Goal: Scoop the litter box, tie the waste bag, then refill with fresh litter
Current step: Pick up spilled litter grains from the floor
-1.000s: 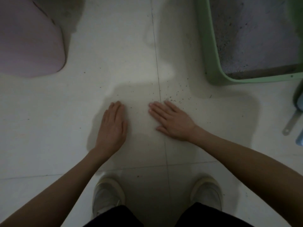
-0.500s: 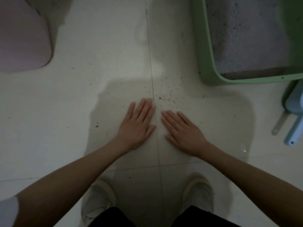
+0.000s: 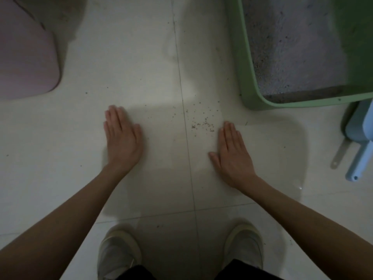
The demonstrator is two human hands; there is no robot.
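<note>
Litter box (image 3: 245,63): green, I see grey litter (image 3: 292,47) inside.
Left hand (image 3: 123,141): flat on floor (image 3: 60,138), fingers straight.
Right hand (image 3: 232,154): flat too, beside spilled grains (image 3: 201,123).

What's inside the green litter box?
The green litter box holds pale grey litter with dark specks, and a darker band along its near wall. Its right part is cut off by the frame edge; anything buried is hidden.

Nothing to read down here: no words, labels, brands or numbers on anything I can see in this dim light.
</note>
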